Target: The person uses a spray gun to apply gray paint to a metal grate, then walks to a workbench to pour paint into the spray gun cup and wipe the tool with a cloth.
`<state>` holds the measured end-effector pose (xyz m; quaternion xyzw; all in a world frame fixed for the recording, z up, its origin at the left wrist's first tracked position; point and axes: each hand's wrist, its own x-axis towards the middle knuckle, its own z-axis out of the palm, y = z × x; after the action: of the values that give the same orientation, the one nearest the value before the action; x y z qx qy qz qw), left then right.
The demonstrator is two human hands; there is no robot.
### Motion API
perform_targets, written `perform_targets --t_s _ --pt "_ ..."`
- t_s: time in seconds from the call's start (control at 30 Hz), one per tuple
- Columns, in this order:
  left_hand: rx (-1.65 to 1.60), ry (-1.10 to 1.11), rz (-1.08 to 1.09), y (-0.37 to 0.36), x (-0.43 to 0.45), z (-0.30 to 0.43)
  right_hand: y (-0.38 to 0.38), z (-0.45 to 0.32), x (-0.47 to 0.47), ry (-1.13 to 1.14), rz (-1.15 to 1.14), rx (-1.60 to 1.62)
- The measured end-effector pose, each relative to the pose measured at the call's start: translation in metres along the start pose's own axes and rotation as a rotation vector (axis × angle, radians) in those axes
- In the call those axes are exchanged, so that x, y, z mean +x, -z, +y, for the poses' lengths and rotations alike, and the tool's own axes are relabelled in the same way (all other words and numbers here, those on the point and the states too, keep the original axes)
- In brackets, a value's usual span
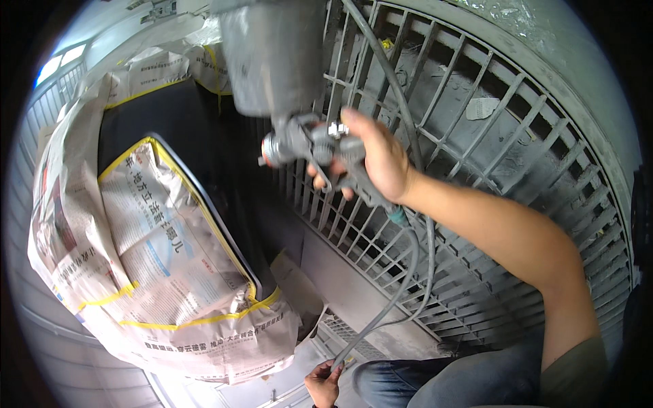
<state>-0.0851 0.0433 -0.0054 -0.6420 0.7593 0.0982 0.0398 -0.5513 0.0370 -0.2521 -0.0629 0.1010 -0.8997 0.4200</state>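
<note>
My right hand grips a gravity-feed paint spray gun, its fingers around the handle and near the trigger. The gun's large grey cup stands above the body, and its nozzle points left at a glossy black car body panel. A gap separates nozzle and panel. From the green fitting under the handle runs a grey air hose. Lower down, my left hand pinches the hose between thumb and fingers. Newspaper masking, edged with yellow tape, covers the window area and the surrounding bodywork.
Metal floor grating spreads below the gun, with a paper scrap under its bars. Another stretch of hose crosses the grating. A pale wall curves along the right. My jeans-clad leg is at the bottom.
</note>
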Motion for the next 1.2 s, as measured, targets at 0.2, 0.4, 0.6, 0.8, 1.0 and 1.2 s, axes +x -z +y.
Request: perform_targets --t_s 0.2,0.4,0.6,0.8,1.0,1.2 --pt "0.016 0.013 -0.171 0.000 -0.006 0.007 0.007 0.016 -0.030 -0.226 -0.119 0.054" --pt "-0.011 0.014 -0.183 -0.022 -0.008 0.050 0.009 -0.010 0.029 -0.151 -0.089 -0.023" --pt "-0.056 0.017 -0.139 -0.035 -0.002 0.071 -0.014 -0.062 0.084 -0.034 0.117 -0.362" --pt "-0.152 -0.005 -0.223 -0.059 -0.011 0.099 -0.036 -0.127 0.060 -0.088 -0.131 -0.456" --pt "-0.216 0.001 -0.251 -0.079 -0.023 0.143 -0.056 -0.149 0.080 -0.177 -0.206 -0.459" --pt "-0.164 -0.019 -0.175 -0.080 -0.034 0.160 -0.039 -0.145 0.097 -0.241 0.044 -0.564"
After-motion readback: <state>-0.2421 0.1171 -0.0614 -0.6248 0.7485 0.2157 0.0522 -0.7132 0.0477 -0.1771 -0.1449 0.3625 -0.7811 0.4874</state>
